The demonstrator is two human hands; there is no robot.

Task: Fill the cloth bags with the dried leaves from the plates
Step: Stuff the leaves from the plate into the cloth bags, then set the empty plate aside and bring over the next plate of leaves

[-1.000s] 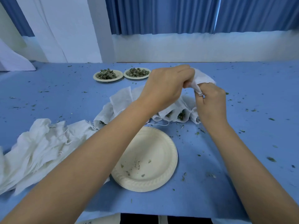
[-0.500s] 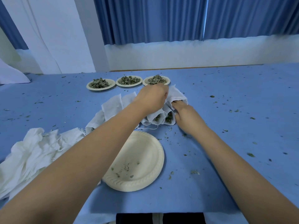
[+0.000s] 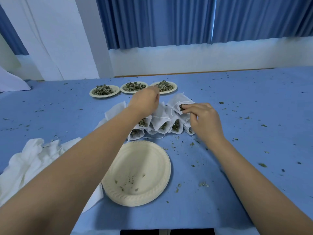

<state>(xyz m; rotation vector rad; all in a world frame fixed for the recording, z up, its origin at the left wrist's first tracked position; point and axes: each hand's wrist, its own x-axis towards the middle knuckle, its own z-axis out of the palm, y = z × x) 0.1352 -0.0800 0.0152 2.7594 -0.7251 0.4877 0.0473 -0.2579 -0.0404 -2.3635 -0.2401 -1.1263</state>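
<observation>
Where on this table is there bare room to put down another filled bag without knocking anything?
Widest free patch: the table right of the right hand and filled bags, only leaf crumbs there. Another lies left, between the far plates and the empty-bag pile. Crowded: the middle, where the left hand, bags and near plate sit close.

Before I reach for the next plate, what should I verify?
1. Near plate emptied: ok, only crumbs.
2. Far plates hold leaves: ok, three heaped.
3. Top bag released onto filled bags: not ok, right hand pinches its mouth.
4. Top bag closed: not ok, leaves show at mouth.
5. Left hand free: cannot tell, fingers hidden.
6. Empty bags available: ok, piled at left.
</observation>
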